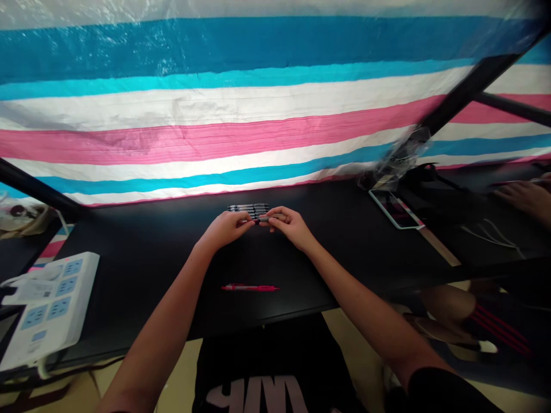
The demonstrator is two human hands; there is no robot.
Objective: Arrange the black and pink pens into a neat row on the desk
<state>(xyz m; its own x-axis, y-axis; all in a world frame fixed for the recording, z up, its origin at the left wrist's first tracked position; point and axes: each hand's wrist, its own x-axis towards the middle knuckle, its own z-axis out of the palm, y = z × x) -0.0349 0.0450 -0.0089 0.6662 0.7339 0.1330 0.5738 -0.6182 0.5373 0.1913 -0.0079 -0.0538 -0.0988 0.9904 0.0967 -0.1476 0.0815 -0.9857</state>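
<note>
Near the middle of the black table, my left hand (231, 228) and my right hand (289, 223) meet at a dark pen (263, 219) held level between them. The left fingertips pinch its dark end. My right fingers close around the other end and cover much of it. Just behind the hands lies a row of several black-and-clear pens (248, 207), side by side and partly hidden by my fingers. Closer to me, a red pen (250, 288) rests on the tabletop, apart from both hands.
A white power strip (81, 321) with blue sockets stands at the left. On the right lie a phone (395, 209) and a wooden strip (439, 246). A crumpled clear plastic bag (398, 158) sits behind them. Another person's hand (523, 198) shows at far right. A striped sheet (215, 103) hangs behind.
</note>
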